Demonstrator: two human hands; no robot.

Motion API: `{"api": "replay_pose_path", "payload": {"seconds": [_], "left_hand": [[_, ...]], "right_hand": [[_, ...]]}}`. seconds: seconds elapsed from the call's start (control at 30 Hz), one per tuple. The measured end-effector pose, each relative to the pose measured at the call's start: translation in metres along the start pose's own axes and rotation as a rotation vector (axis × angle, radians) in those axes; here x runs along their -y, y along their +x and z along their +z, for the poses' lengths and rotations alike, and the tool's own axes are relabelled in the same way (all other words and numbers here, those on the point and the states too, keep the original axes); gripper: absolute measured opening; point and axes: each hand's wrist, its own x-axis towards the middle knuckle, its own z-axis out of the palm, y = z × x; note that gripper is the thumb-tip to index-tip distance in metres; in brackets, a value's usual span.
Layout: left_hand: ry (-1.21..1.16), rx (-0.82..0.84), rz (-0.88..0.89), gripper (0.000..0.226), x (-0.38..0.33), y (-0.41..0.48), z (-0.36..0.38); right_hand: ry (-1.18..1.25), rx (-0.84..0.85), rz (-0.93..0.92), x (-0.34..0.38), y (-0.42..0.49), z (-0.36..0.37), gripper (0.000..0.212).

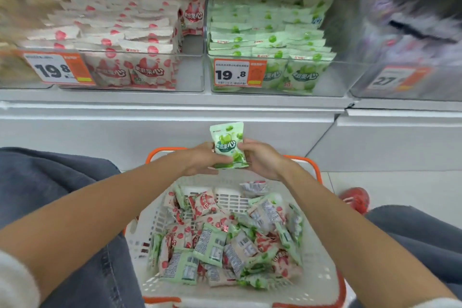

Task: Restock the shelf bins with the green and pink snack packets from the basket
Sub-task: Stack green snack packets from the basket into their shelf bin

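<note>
A green packet [228, 145] is pinched upright between the left hand [200, 159] and the right hand [260, 157] above the basket's [150, 227] far rim, apparently squared up for filing into the green bin [332, 80] at the shelf's front edge.

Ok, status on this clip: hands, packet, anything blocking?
Left hand and right hand hold one green packet over the basket. Green bin ahead, nothing between.

The white shelf [150, 104] bears 3 clear bins [330, 77] side by side, each with an orange price tag [240, 72].
</note>
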Motion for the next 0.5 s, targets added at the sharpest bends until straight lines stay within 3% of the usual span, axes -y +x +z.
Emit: {"api": "replay_pose_path", "payload": {"seconds": [0.13, 0.23, 0.37, 0.5], "left_hand": [[0.02, -0.152, 0.198, 0.024, -0.049, -0.01, 0.023], [0.231, -0.23, 0.319, 0.022, -0.08, -0.02, 0.03], [0.64, -0.338, 0.463, 0.025, -0.115, -0.033, 0.03], [0.862, -0.372, 0.62, 0.03, -0.153, -0.041, 0.038]], "right_hand": [[-0.155, -0.077, -0.107, 0.059, -0.043, -0.011, 0.011], [-0.301, -0.187, -0.158, 0.087, -0.061, -0.023, 0.034], [-0.361, -0.246, -0.23, 0.126, -0.088, -0.038, 0.045], [-1.006, -0.308, -0.277, 0.17, -0.108, -0.046, 0.024]]}}
